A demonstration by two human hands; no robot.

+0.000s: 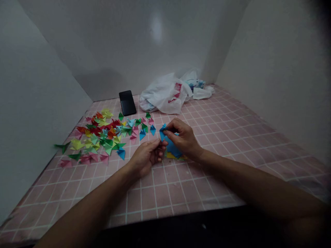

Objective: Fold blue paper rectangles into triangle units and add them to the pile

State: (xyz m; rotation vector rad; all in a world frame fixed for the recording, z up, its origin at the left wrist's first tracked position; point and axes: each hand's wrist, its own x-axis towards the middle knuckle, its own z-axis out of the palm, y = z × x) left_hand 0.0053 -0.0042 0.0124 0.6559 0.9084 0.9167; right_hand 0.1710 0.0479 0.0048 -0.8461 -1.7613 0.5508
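Note:
Both my hands meet over the pink grid mat [165, 193], holding a blue folded paper piece [170, 146]. My right hand [182, 137] pinches its upper part between thumb and fingers, with a pointed blue tip [162, 132] showing beside the fingers. My left hand [147, 156] has curled fingers against the paper's lower left side. Part of the paper is hidden behind my fingers. A yellow paper piece [172, 156] lies on the mat just under the blue one. To the left of my left hand spreads a heap of small folded paper triangles [102, 136] in several colours.
A black smartphone [127, 102] lies face up at the far edge of the mat. Next to it sits a crumpled white plastic bag [165, 93] with red print. Pale walls rise on the left, right and far sides of the mat.

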